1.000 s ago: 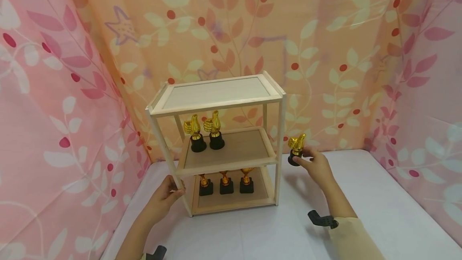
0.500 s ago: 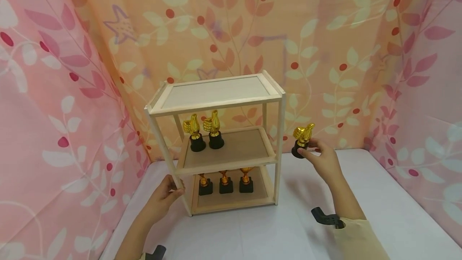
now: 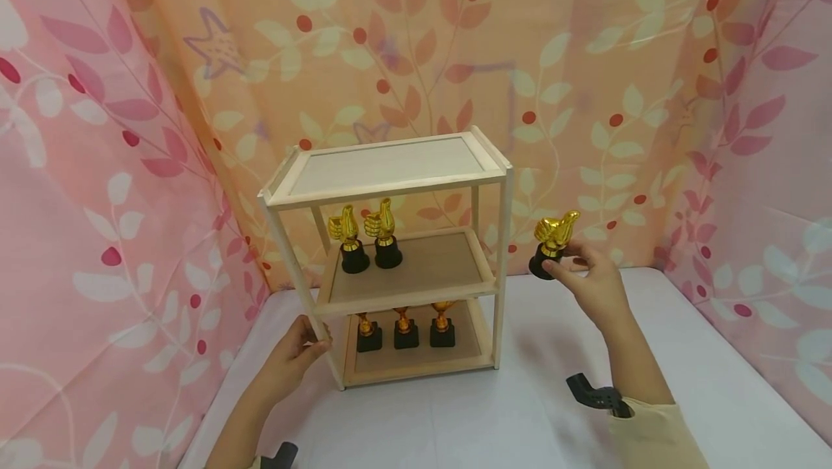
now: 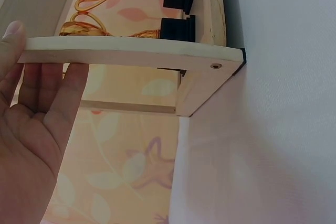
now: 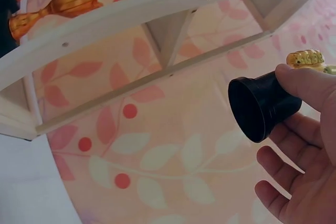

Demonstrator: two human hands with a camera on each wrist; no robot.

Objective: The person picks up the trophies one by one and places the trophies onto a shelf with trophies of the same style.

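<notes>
A gold thumbs-up trophy [image 3: 555, 238] on a round black base is pinched between the thumb and fingers of my right hand [image 3: 594, 285], raised to the right of the shelf. In the right wrist view the hollow underside of its black base [image 5: 252, 109] shows. My left hand [image 3: 291, 357] grips the front left post [image 4: 136, 50] of the wooden shelf [image 3: 406, 303], thumb on one side and fingers on the other. On the middle tier stand two similar thumbs-up trophies, the left one [image 3: 351, 238] and the right one [image 3: 385, 234], both towards the left.
Three cup trophies with square black bases, the middle one [image 3: 406, 332] among them, stand on the bottom tier, their tops hidden by the middle tier. The shelf stands on a white-covered table [image 3: 442, 426]. Floral curtains [image 3: 416, 42] close off the back and both sides.
My right hand has lifted the thumbs-up trophy upward and a little to the right, tilting it slightly. The left hand keeps its hold on the post.
</notes>
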